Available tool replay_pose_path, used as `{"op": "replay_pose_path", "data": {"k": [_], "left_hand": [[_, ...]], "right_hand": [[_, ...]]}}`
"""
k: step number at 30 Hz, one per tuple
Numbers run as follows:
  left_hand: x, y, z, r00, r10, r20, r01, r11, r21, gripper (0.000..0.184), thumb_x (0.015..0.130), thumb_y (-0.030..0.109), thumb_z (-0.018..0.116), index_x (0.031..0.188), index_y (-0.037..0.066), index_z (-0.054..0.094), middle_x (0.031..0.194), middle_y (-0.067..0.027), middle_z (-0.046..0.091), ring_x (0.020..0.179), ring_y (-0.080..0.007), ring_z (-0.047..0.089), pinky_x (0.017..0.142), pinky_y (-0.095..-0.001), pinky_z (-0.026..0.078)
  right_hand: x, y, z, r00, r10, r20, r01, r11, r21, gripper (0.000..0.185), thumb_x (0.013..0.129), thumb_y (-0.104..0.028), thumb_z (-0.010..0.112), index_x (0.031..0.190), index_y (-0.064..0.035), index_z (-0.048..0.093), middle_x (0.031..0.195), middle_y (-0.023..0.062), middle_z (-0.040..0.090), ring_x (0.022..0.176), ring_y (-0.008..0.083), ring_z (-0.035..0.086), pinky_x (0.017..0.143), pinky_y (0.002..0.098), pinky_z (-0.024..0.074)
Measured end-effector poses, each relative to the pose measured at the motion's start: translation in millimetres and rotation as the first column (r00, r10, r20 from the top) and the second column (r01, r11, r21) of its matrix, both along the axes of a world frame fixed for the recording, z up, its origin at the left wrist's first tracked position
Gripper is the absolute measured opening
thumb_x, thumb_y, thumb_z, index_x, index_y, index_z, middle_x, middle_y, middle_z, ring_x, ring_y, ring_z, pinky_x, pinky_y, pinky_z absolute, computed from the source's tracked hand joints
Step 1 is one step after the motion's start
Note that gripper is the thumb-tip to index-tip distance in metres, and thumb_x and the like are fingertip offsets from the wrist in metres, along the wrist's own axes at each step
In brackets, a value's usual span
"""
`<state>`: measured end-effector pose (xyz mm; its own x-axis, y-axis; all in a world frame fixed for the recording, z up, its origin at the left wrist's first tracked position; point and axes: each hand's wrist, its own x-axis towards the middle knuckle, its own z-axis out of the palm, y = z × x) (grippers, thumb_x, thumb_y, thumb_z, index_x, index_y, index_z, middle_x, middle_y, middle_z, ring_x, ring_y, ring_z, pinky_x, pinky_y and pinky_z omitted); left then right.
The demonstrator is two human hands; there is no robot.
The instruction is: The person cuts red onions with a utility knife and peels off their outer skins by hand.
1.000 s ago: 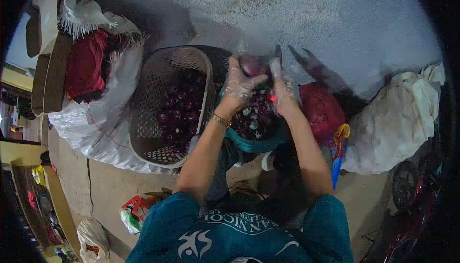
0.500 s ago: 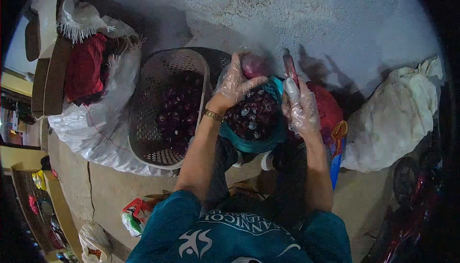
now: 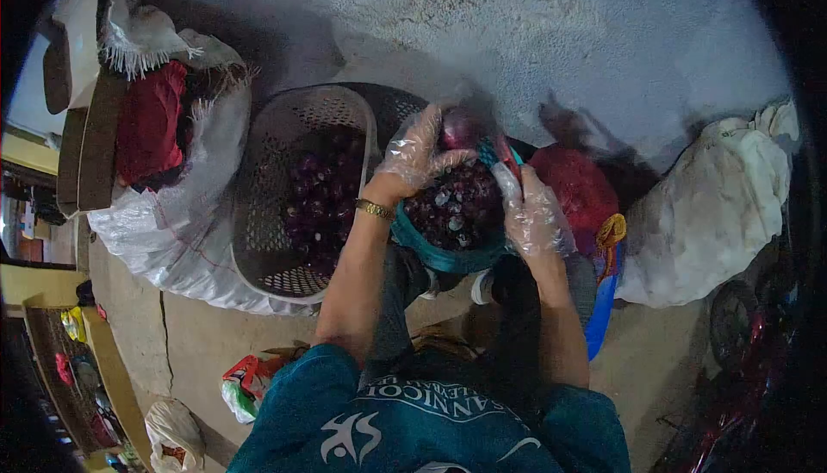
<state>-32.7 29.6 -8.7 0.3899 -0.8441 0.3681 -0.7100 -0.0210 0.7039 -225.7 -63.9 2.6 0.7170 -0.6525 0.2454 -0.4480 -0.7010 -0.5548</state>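
Note:
My left hand (image 3: 415, 152), in a clear plastic glove, grips a red onion (image 3: 462, 130) above the far side of a teal basket (image 3: 446, 261). Dark onion scraps with pale cut pieces (image 3: 452, 214) fill that basket. In my right hand (image 3: 536, 214), also gloved, is a knife (image 3: 510, 159) with a red handle; its blade points up toward the onion and is hard to make out. Whether blade and onion touch I cannot tell. To the left stands an oval perforated basket (image 3: 258, 245) holding many dark red onions (image 3: 320, 202).
A red mesh sack (image 3: 579, 187) sits just right of my right hand, with a blue strip (image 3: 605, 309) below. White sacks flank the work area, one at left (image 3: 181, 240) and one at right (image 3: 702, 214). A rough wall (image 3: 517, 25) rises ahead.
My right hand has moved left and lowered, bringing the knife from upright and apart to tilted close beside the onion. My left hand has shifted slightly, still holding the onion.

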Motion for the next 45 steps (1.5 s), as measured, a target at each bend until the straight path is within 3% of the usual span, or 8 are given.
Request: {"op": "replay_pose_path", "data": {"k": [5, 11, 25, 32, 34, 41, 43, 45], "left_hand": [[2, -2, -11, 0.999, 0.032, -0.02, -0.032, 0.999, 0.002, 0.067, 0.073, 0.03, 0.076, 0.125, 0.005, 0.042, 0.117, -0.0197, 0.054, 0.11, -0.0358, 0.051, 0.091, -0.0423, 0.043], [6, -2, -12, 0.998, 0.057, 0.01, -0.058, 0.981, 0.184, 0.07, 0.075, 0.036, 0.073, 0.125, 0.001, 0.04, 0.12, -0.0241, 0.051, 0.113, -0.0419, 0.048, 0.095, -0.0429, 0.041], [4, -7, -21, 0.999, 0.037, -0.025, -0.033, 0.988, 0.151, 0.069, 0.076, 0.038, 0.071, 0.125, 0.0, 0.041, 0.12, -0.025, 0.051, 0.113, -0.0418, 0.047, 0.095, -0.0436, 0.04], [4, -8, -37, 0.988, 0.116, 0.102, -0.134, 0.971, 0.199, 0.073, 0.077, 0.04, 0.069, 0.129, -0.001, 0.039, 0.126, -0.0265, 0.047, 0.119, -0.0411, 0.045, 0.1, -0.0428, 0.037], [-4, -8, -17, 0.992, 0.118, 0.043, -0.124, 0.969, 0.213, 0.073, 0.077, 0.039, 0.07, 0.129, -0.002, 0.039, 0.126, -0.0266, 0.047, 0.118, -0.0409, 0.045, 0.1, -0.0427, 0.037], [4, -8, -32, 0.997, 0.074, -0.035, -0.071, 0.993, 0.094, 0.066, 0.075, 0.032, 0.072, 0.123, -0.002, 0.043, 0.119, -0.026, 0.051, 0.113, -0.041, 0.048, 0.096, -0.0441, 0.039], [-2, -9, -16, 0.994, 0.083, -0.074, -0.073, 0.988, 0.137, 0.065, 0.075, 0.032, 0.072, 0.122, -0.003, 0.043, 0.119, -0.0261, 0.051, 0.113, -0.041, 0.048, 0.096, -0.0438, 0.039], [-1, -8, -14, 0.989, 0.1, -0.105, -0.08, 0.981, 0.175, 0.065, 0.075, 0.031, 0.072, 0.122, -0.003, 0.043, 0.119, -0.0261, 0.051, 0.114, -0.0409, 0.048, 0.095, -0.0435, 0.039]], "right_hand": [[7, 1, 1, 0.999, 0.014, -0.049, -0.005, 0.982, 0.191, 0.034, 0.093, -0.037, 0.049, 0.096, -0.0028, 0.053, 0.071, 0.0286, 0.058, 0.069, 0.047, 0.057, 0.055, 0.0544, 0.0415], [8, 7, -1, 0.995, 0.015, -0.095, -0.008, 0.997, 0.076, 0.031, 0.094, -0.031, 0.049, 0.095, -0.0003, 0.053, 0.066, 0.0252, 0.057, 0.066, 0.0445, 0.058, 0.055, 0.0509, 0.0425], [12, 11, 4, 0.969, 0.042, -0.242, 0.006, 0.98, 0.197, 0.02, 0.088, -0.013, 0.053, 0.101, 0.0014, 0.049, 0.075, 0.0266, 0.058, 0.074, 0.0437, 0.058, 0.061, 0.0497, 0.0458], [11, 11, -1, 0.977, 0.079, -0.199, -0.031, 0.972, 0.231, 0.021, 0.088, -0.012, 0.051, 0.102, 0.0035, 0.049, 0.08, 0.0279, 0.057, 0.076, 0.0444, 0.056, 0.064, 0.0503, 0.0441], [13, 6, -6, 0.992, 0.123, -0.018, -0.12, 0.985, 0.127, 0.022, 0.087, -0.011, 0.051, 0.103, 0.0047, 0.049, 0.082, 0.0283, 0.056, 0.078, 0.0453, 0.056, 0.066, 0.0513, 0.0436], [14, 10, -4, 0.981, 0.097, -0.171, -0.047, 0.961, 0.274, 0.022, 0.084, -0.008, 0.051, 0.102, 0.0047, 0.05, 0.081, 0.0284, 0.056, 0.081, 0.0456, 0.057, 0.068, 0.0514, 0.0438], [22, 3, -7, 0.98, 0.112, -0.164, -0.069, 0.967, 0.245, 0.031, 0.094, -0.028, 0.046, 0.102, 0.002, 0.047, 0.086, 0.0301, 0.06, 0.084, 0.0466, 0.059, 0.069, 0.0545, 0.0451], [16, 11, 2, 0.978, 0.112, -0.174, -0.067, 0.967, 0.244, 0.025, 0.089, -0.018, 0.049, 0.103, 0.003, 0.047, 0.086, 0.0295, 0.058, 0.084, 0.0462, 0.058, 0.069, 0.0526, 0.0452]]}}
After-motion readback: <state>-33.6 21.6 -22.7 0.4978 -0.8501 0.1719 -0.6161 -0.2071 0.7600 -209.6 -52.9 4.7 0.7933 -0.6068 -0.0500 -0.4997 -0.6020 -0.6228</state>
